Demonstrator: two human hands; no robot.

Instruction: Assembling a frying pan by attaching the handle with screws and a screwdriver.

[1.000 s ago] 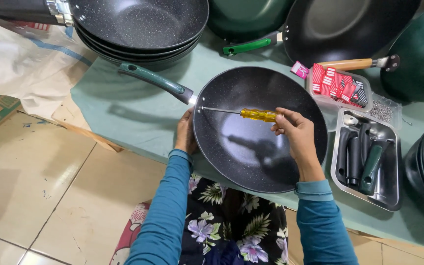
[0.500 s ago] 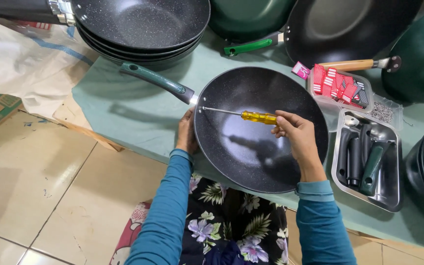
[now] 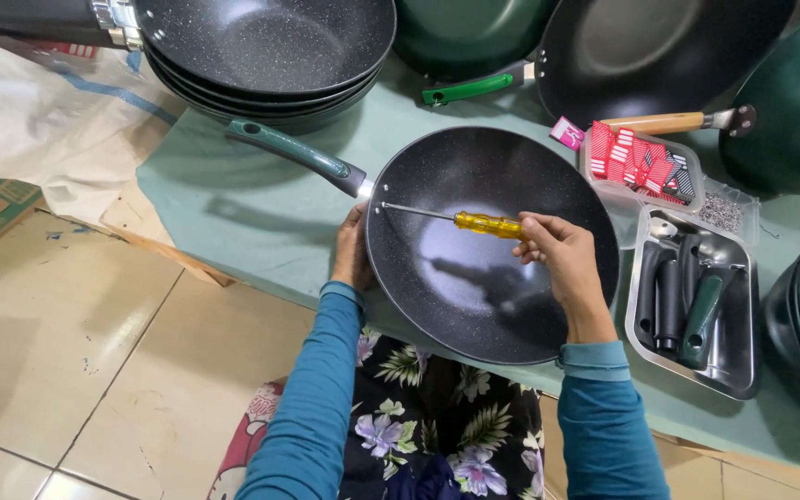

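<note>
A black speckled frying pan point(image 3: 474, 278) with a green handle point(image 3: 298, 153) lies on the green-covered table in front of me. My right hand point(image 3: 557, 255) grips a yellow-handled screwdriver point(image 3: 483, 223), held flat over the pan with its tip at the inner wall where the handle joins. My left hand point(image 3: 352, 255) clasps the pan's outer rim just below the handle joint.
A stack of dark pans point(image 3: 261, 46) stands at the back left, more pans point(image 3: 641, 46) at the back. A metal tray point(image 3: 696, 296) of loose handles sits to the right, with a clear box of red packets point(image 3: 636, 167) behind it. The table edge point(image 3: 233, 278) drops to tiled floor.
</note>
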